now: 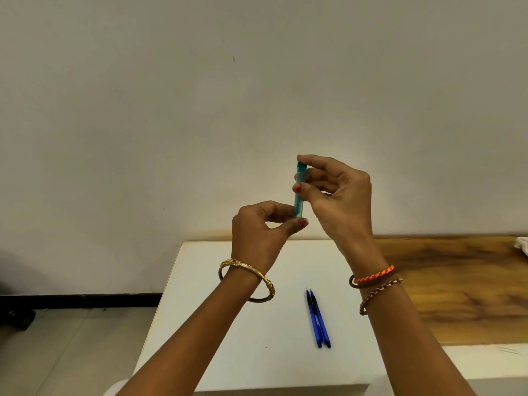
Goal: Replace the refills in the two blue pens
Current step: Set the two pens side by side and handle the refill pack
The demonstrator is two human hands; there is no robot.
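Two pens (318, 321) lie side by side, touching, on the tabletop (228, 338), tips pointing away toward the wall (257, 81), while above and behind them the left hand (257, 235) holds the lower end and the right hand (340, 195) the upper part of an upright tube (299, 195).

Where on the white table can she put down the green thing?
Bare white table lies left of the two blue pens, under her left arm. A narrower strip lies between the pens and the wooden top.
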